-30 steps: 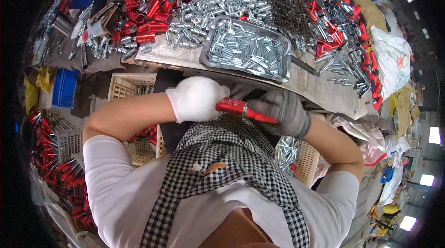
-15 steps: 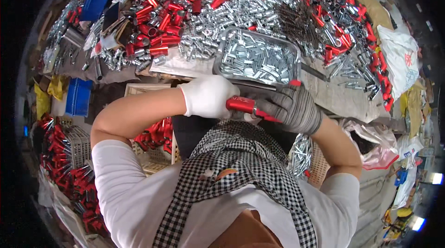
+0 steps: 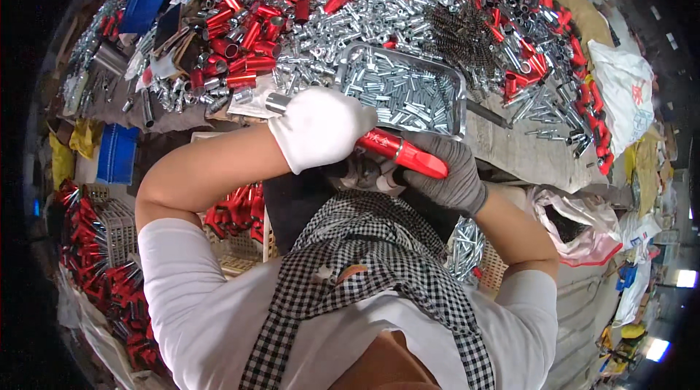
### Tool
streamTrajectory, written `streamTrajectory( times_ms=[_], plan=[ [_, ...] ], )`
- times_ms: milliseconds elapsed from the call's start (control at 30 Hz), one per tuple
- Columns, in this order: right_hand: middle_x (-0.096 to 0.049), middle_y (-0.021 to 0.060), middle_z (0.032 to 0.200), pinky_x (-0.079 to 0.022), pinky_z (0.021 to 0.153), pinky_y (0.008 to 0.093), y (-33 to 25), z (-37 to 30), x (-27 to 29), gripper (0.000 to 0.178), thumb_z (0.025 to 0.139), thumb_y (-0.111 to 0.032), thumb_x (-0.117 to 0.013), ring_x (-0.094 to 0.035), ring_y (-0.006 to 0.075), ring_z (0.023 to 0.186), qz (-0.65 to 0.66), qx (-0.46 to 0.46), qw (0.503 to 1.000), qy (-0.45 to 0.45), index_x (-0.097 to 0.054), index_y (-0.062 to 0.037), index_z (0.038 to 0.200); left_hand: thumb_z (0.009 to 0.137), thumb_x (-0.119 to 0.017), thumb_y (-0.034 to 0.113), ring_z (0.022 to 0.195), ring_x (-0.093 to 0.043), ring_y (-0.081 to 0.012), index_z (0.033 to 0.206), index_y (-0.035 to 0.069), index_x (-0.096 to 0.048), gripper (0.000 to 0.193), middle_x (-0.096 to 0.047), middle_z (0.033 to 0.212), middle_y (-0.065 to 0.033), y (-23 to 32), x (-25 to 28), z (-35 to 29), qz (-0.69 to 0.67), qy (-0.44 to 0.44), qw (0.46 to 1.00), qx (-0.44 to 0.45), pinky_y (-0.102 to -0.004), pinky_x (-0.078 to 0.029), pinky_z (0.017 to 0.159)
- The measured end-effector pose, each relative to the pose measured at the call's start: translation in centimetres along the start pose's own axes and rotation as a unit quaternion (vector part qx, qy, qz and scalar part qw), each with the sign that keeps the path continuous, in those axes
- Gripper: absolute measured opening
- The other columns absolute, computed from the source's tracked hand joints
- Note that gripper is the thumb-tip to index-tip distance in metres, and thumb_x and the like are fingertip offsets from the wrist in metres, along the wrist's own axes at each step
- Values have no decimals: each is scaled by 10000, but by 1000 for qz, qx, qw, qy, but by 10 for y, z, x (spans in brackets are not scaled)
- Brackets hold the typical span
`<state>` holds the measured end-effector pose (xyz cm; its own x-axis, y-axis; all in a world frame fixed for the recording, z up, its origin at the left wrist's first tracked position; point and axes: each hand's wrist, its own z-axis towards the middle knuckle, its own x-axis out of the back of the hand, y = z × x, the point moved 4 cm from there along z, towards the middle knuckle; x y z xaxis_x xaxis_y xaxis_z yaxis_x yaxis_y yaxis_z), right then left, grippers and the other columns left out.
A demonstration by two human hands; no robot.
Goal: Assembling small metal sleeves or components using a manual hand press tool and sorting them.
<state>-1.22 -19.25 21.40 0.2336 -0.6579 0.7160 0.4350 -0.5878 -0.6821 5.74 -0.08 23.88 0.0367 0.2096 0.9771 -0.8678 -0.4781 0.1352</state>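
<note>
A red cylindrical tool (image 3: 421, 160) with a silver ring and a smooth, flattened red end lies slantwise in front of my apron. My left hand (image 3: 324, 127), in a white glove, is closed round its left part. Beside the left wrist a silver cylinder end (image 3: 277, 103) sticks out; whether it belongs to the same tool is hidden by the glove. My right hand (image 3: 456, 175), in a grey glove, grips the red end from behind and below, fingers partly hidden. Just beyond both hands stands a metal tray (image 3: 461, 109) filled with short silver pins (image 3: 401, 87).
Heaps of silver fittings (image 3: 379, 14) and red sleeves (image 3: 237, 47) cover the bench, with dark springs (image 3: 463, 33) at the right. Below left, crates hold red-handled parts (image 3: 109, 244). An open pink-and-white bag (image 3: 576, 222) stands at the right.
The tool has turned in my hands so that more of its red end shows. My left hand has risen slightly to the left, exposing the silver cylinder; my right hand has shifted slightly down and left.
</note>
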Motion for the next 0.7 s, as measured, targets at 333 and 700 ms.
streamTrajectory(
  times_ms=[333, 700],
  plan=[
    [-698, 77, 1078, -525, 877, 356, -24, 2, 13, 577, 781, -247, -781, -661, 192, 983, -16, 31, 998, -43, -577, -29, 1274, 728, -683, 235, 711, -671, -328, 839, 75, -629, 202, -659, 743, -127, 5, -25, -3, -72, -81, 994, 33, -438, -530, 635],
    [-632, 25, 888, -483, 644, 248, -4, -25, -36, 635, 641, -345, -799, -570, 114, 734, 632, -251, 733, 15, -615, -28, 1159, 600, -755, 190, 589, -601, -278, 780, 101, -620, 242, -540, 653, -74, -9, -36, -11, 71, 149, 985, -53, -403, -479, 520]
  ],
)
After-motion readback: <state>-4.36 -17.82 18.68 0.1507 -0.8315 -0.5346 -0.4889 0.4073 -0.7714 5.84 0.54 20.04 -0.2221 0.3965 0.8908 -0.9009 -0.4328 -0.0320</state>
